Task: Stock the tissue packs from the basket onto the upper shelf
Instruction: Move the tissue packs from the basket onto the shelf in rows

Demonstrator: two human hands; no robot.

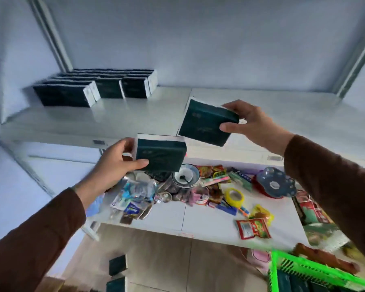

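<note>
Holding one dark green tissue pack in each hand, I have both raised in front of the white upper shelf (148,114). My left hand (114,163) has its grip closed around the left end of the lower tissue pack (159,154), thumb across the front face and fingers behind; that pack sits level, just below the shelf's front edge. My right hand (251,123) grips the right end of the higher tissue pack (204,123), thumb on the front near its lower corner and fingers curled over the top; this pack is tilted, its left side higher, and it hangs over the shelf surface. The two packs are near each other but apart.

At the back left of the upper shelf stands a stocked row of tissue packs (97,87), upright and pressed together in several ranks.

Below, the lower shelf (198,220) carries a jumble of goods: a bowl (185,175), a roll of yellow tape (234,197), a red snack packet (253,228) and a blue plate (274,184). The green basket (303,268) shows at the bottom right with more dark packs inside. Two further packs (117,272) lie on the floor.
</note>
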